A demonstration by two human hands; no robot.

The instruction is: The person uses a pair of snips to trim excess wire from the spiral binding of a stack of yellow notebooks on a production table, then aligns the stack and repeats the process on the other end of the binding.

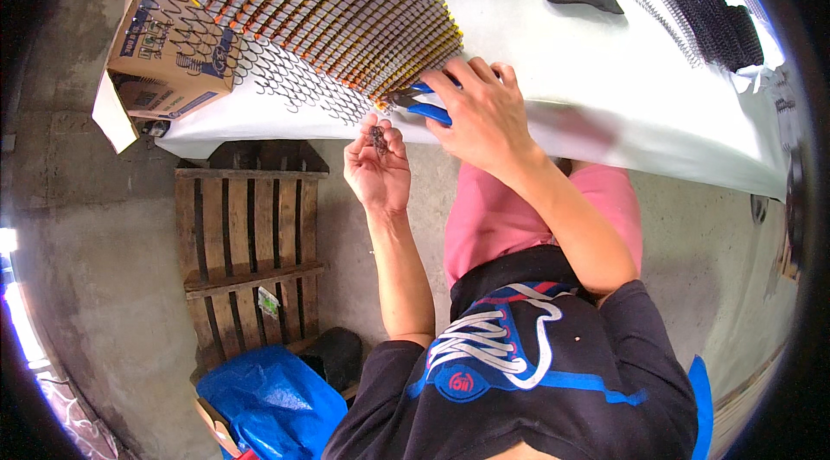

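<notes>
White tabletop (588, 54), wire coils (346, 10), right hand (480, 114) w/ blue-handled cutters (421, 101)

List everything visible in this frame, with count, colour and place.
Wire spring mat: one, dark with orange tips, on table.
Table: one, white cover, top.
Pliers: one, blue handles, in right hand.
Small wire piece: one, dark, in left fingers.
Cardboard box: one, brown, table's left end.
Loose spring coils: one pile, black, far right.
Wooden pallet: one, brown, floor.
Blue bag: one, bottom.
Left hand: below mat edge.
Right hand: grip closed on pliers.
</notes>
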